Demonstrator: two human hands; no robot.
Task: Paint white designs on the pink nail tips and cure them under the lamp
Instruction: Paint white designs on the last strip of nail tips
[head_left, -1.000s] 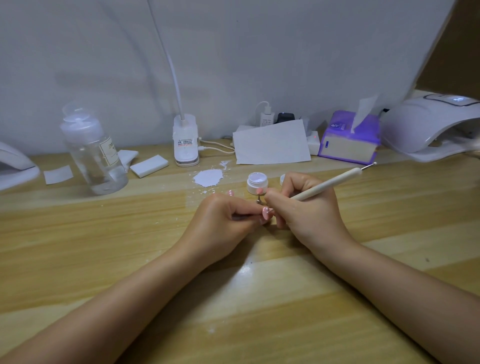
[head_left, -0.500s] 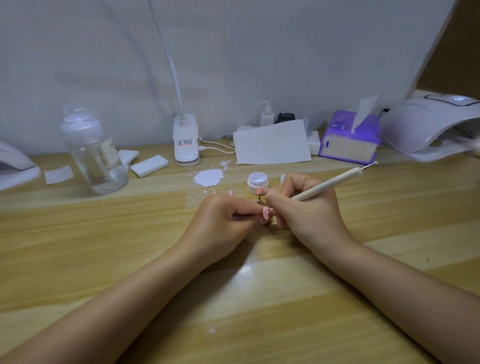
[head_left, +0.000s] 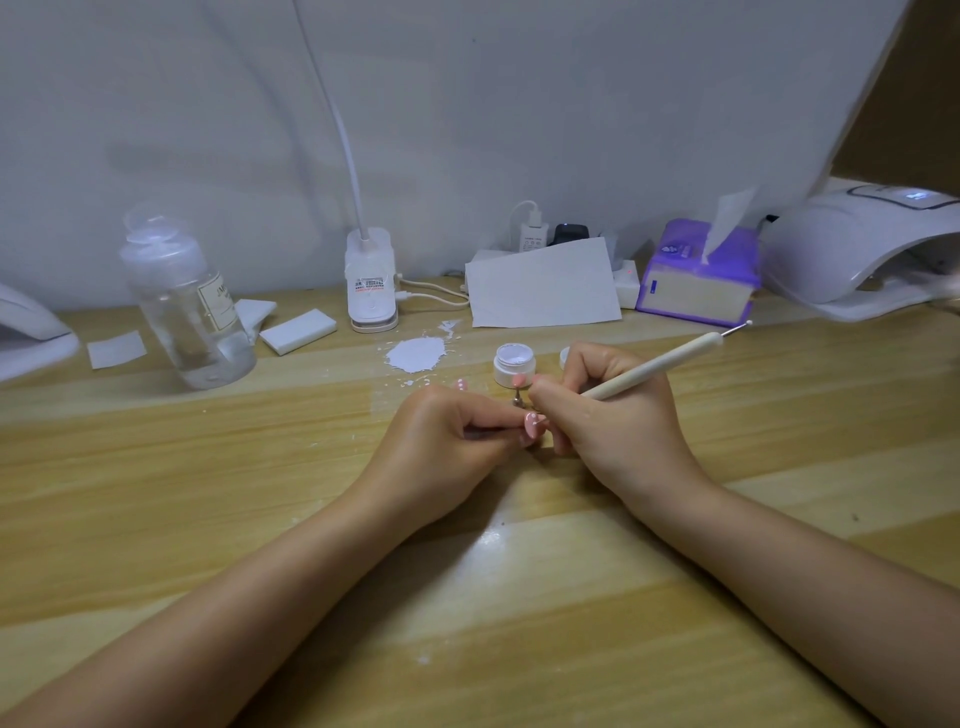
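My left hand (head_left: 452, 441) pinches a thin holder that carries a pink nail tip (head_left: 533, 425) with small white marks on it. My right hand (head_left: 613, 415) grips a cream dotting pen (head_left: 670, 361), whose working end is hidden at the nail tip. Another pink tip (head_left: 519, 382) stands on a small metal stand just behind my hands, and a third pink tip (head_left: 461, 385) shows beyond my left knuckles. An open jar of white gel (head_left: 514, 364) sits behind them. The white curing lamp (head_left: 857, 249) stands at the far right.
A clear bottle (head_left: 187, 312) stands at the left. A white paint smear (head_left: 415, 354) marks the wooden table (head_left: 208, 493). A clip lamp base (head_left: 370, 283), a white paper sheet (head_left: 543, 286), a purple tissue box (head_left: 696, 275) and white sponge blocks (head_left: 298, 331) line the back.
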